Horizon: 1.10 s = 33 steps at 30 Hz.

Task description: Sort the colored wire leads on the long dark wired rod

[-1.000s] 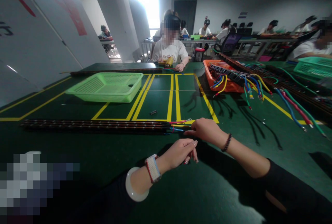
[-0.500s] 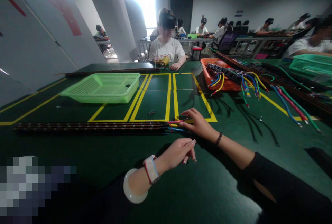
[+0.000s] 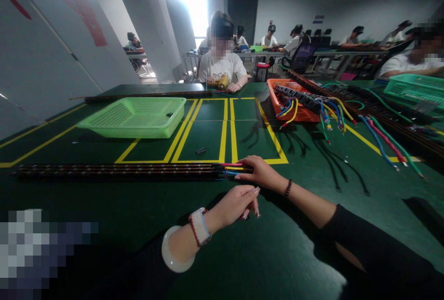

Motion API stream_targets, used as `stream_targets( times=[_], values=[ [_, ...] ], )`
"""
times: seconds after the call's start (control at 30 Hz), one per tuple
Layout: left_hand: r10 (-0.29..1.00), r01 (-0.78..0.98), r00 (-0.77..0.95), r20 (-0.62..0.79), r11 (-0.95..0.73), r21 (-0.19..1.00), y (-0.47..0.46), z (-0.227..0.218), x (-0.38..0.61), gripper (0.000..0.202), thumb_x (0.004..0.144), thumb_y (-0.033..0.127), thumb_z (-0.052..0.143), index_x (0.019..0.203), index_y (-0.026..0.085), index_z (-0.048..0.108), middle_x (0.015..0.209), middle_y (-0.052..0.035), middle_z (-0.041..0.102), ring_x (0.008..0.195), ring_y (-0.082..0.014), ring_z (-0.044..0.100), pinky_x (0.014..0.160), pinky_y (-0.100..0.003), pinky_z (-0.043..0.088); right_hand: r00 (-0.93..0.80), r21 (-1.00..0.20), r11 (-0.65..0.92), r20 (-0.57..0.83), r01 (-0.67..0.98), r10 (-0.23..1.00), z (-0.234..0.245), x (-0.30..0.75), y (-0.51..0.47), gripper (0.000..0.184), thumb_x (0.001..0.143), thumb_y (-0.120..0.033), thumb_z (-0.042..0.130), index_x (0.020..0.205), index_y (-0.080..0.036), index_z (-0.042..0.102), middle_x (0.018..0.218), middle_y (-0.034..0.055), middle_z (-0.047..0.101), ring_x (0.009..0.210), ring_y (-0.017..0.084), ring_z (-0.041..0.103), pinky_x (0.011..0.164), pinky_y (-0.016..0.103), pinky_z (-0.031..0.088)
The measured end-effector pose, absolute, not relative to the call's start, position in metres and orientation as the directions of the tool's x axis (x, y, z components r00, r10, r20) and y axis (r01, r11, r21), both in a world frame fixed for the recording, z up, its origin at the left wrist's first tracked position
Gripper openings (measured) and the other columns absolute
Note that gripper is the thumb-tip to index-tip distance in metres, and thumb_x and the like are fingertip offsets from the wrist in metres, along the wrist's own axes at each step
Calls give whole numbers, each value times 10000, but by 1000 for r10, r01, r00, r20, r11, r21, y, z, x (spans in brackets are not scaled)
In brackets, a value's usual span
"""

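A long dark strip bundle with lighter marks along it lies across the table. From its right end come several coloured wires, pink, yellow and blue. My right hand is closed over these wires; their far ends disappear under the fingers. Nearer to me, my left hand hovers below the wires with its fingers curled together and the thumb along the index finger. Its palm is turned away, so I cannot see whether it holds anything. A small dark piece rests on the table beyond the bundle.
A light green basket stands at the left, with a small black part inside. An orange basket holds black parts with coloured cables. More strips and a teal basket occupy the right. A person sits opposite.
My right hand has come down and closed over the wire ends, its fingers spread apart before. My left hand keeps its curled pose. The view has shifted slightly.
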<state>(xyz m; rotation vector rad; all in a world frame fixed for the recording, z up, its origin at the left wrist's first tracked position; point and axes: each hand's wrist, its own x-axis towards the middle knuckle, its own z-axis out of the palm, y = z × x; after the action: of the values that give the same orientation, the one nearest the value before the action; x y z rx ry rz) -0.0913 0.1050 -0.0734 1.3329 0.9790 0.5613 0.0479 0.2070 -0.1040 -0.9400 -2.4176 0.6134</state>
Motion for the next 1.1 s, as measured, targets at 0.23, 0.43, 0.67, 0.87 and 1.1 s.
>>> stream_targets(
  times=[0.23, 0.43, 0.67, 0.87, 1.1],
  values=[
    [835, 148, 491, -250, 203, 968, 106, -79, -89, 405, 919, 446, 345, 691, 152, 506, 625, 7, 599, 417, -45, 387, 445, -208, 271, -628, -548, 644, 253, 534, 736, -101, 45, 203, 277, 758, -411, 723, 796, -151, 634, 737, 8, 580, 658, 119, 501, 580, 221, 330],
    [847, -37, 456, -272, 324, 945, 109, -88, -89, 332, 891, 456, 419, 778, 157, 507, 659, -6, 606, 428, -54, 456, 405, -191, 260, -660, -288, 757, 373, 586, 652, -92, 46, 197, 295, 821, -413, 662, 684, -162, 590, 679, -4, 539, 636, 117, 443, 602, 256, 264],
    [883, -347, 346, -316, 434, 832, 111, -90, -85, 481, 919, 524, 334, 866, 96, 549, 770, -121, 650, 692, -184, 654, 707, -339, 501, -741, -47, 825, 413, 564, 530, -87, 47, 193, 185, 855, -218, 573, 680, -164, 592, 667, 5, 557, 624, 127, 425, 633, 287, 245],
    [906, -522, 289, -310, 420, 742, 113, -87, -85, 382, 927, 445, 403, 1098, 131, 538, 1086, -155, 653, 917, -217, 656, 901, -425, 472, -793, 75, 863, 441, 500, 421, -87, 47, 190, 248, 905, -231, 479, 692, -170, 591, 680, 19, 564, 631, 137, 424, 634, 303, 243],
    [928, -697, 205, -312, 362, 619, 117, -90, -86, 239, 932, 325, 443, 879, 141, 587, 934, -93, 666, 946, -168, 620, 957, -369, 444, -848, 199, 878, 418, 436, 326, -89, 48, 187, 246, 948, -214, 439, 786, -167, 619, 718, 30, 570, 661, 149, 444, 650, 311, 271]
  ],
)
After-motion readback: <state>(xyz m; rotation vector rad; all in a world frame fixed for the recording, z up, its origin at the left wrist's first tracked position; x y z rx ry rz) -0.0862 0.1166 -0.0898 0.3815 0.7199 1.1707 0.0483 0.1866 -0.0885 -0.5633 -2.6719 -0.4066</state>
